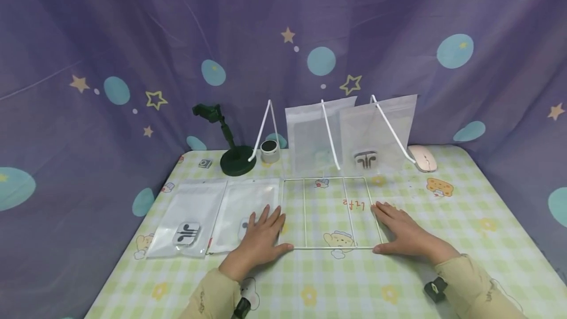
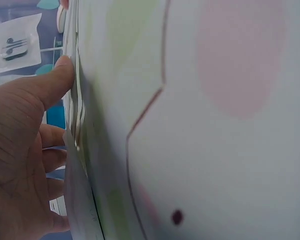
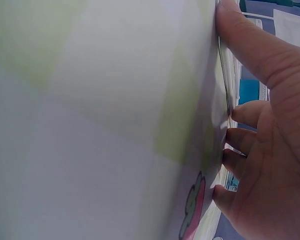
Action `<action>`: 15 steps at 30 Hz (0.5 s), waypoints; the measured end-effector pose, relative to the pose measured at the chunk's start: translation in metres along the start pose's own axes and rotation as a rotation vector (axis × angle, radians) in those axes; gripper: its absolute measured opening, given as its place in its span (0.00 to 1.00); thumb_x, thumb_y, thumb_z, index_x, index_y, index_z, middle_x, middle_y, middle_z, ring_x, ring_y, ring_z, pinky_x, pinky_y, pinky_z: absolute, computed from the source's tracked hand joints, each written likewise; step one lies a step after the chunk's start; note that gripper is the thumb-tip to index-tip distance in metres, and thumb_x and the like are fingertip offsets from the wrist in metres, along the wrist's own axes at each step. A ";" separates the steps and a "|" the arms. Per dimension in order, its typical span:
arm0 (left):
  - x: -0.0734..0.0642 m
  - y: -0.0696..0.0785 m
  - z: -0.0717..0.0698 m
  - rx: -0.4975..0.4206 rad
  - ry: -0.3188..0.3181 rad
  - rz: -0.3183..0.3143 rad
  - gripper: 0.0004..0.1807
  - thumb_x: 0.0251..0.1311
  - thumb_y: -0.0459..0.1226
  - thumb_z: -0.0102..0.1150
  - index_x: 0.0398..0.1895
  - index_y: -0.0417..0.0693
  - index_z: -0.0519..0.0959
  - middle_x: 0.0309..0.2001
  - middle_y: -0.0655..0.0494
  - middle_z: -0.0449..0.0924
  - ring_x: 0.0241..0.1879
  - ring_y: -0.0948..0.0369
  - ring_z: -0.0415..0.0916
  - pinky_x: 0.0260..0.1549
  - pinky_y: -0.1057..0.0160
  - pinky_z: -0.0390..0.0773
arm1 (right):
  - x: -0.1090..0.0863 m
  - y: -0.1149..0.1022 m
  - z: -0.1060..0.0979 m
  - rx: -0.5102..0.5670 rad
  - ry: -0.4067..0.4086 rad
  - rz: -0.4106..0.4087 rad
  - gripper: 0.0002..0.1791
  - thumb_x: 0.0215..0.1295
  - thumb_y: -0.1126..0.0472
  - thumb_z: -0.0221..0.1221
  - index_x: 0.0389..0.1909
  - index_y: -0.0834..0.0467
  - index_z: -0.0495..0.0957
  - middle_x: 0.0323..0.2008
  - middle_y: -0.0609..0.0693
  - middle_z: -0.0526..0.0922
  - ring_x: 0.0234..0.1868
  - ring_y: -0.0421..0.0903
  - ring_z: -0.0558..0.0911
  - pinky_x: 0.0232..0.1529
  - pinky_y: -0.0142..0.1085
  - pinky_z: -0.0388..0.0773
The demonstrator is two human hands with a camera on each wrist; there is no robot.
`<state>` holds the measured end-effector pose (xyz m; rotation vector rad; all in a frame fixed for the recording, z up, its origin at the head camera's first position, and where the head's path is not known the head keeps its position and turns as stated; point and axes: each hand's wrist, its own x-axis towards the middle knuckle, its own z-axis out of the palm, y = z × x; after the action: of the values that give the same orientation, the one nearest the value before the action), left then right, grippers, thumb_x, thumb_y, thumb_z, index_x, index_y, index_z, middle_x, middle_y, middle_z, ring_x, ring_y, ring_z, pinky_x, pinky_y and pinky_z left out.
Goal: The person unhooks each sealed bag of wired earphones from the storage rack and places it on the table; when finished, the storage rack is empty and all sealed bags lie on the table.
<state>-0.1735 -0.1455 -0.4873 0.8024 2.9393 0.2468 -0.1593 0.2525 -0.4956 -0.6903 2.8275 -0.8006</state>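
A white wire frame (image 1: 328, 248) lies flat on the checked tablecloth. At its left side rests my left hand (image 1: 261, 242), fingers spread over the edge of a clear bag (image 1: 232, 201), with the thumb by the near wire. My right hand (image 1: 405, 233) touches the frame's right side, its fingers extended and the thumb at the near corner. In the wrist views, the left hand (image 2: 15, 150) and right hand (image 3: 275, 135) have their fingertips on the tabletop. Another clear bag (image 1: 188, 206), with earphones in a case (image 1: 187, 234), lies further left.
Behind the frame, white wire arms (image 1: 330, 134) slant up, and two translucent bags (image 1: 305, 134) (image 1: 394, 127) stand there, the right one showing earphones (image 1: 365, 160). A dark green stand (image 1: 237, 160), a small round white device (image 1: 269, 151) and a pink mouse (image 1: 423, 158) sit near the curtain (image 1: 248, 23).
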 end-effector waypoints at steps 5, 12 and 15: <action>0.001 0.000 0.000 -0.002 -0.004 -0.004 0.46 0.60 0.62 0.56 0.72 0.42 0.62 0.75 0.45 0.54 0.74 0.40 0.44 0.64 0.30 0.46 | 0.000 0.000 0.001 0.007 0.010 -0.010 0.59 0.49 0.35 0.69 0.73 0.67 0.56 0.72 0.69 0.53 0.71 0.70 0.51 0.65 0.67 0.46; 0.002 -0.001 0.002 -0.003 -0.013 -0.002 0.47 0.60 0.63 0.55 0.73 0.42 0.61 0.75 0.46 0.54 0.74 0.41 0.44 0.64 0.30 0.45 | 0.003 0.001 -0.005 0.022 0.012 0.009 0.56 0.53 0.36 0.67 0.72 0.68 0.57 0.71 0.69 0.56 0.70 0.70 0.55 0.64 0.64 0.54; 0.002 -0.001 0.002 -0.008 -0.011 -0.002 0.47 0.60 0.63 0.55 0.73 0.42 0.61 0.75 0.45 0.54 0.74 0.40 0.44 0.63 0.30 0.45 | 0.008 0.003 -0.012 0.030 0.090 0.051 0.49 0.59 0.40 0.64 0.70 0.68 0.60 0.69 0.69 0.61 0.67 0.70 0.61 0.62 0.64 0.60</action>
<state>-0.1754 -0.1449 -0.4894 0.7966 2.9270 0.2537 -0.1704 0.2570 -0.4870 -0.5897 2.8932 -0.8850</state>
